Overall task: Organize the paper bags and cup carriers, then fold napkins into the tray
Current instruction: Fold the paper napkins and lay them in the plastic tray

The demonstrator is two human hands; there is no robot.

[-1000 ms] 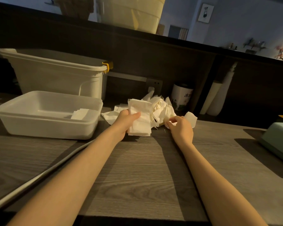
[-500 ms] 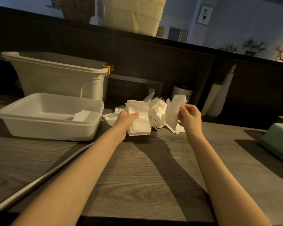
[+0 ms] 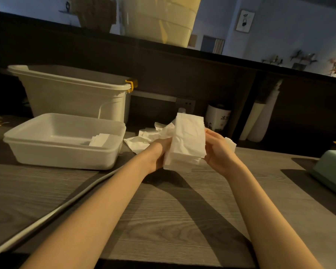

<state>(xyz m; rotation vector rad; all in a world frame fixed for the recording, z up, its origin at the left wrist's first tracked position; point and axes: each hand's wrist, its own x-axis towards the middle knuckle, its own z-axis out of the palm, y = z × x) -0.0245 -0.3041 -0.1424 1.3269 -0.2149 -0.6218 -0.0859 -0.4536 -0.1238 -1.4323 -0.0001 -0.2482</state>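
A stack of folded white napkins (image 3: 188,140) stands upright above the wooden counter, held between both hands. My left hand (image 3: 159,154) grips its left side, mostly hidden behind the paper. My right hand (image 3: 218,150) holds the right side with curled fingers. Loose unfolded napkins (image 3: 144,138) lie on the counter behind the hands. The shallow white tray (image 3: 66,158) sits to the left with a few folded napkins (image 3: 101,139) in its right end.
A tall white bin (image 3: 76,98) with a yellow clip stands behind the tray. A white printed cup (image 3: 218,118) and pale rolls (image 3: 257,121) stand at the back wall. A green box (image 3: 332,171) lies at the right edge. A grey cable (image 3: 52,214) crosses the counter.
My right hand lifted a napkin from the pile and brought it left onto the stack in my left hand. Both hands now hold the stack together, raised off the counter.
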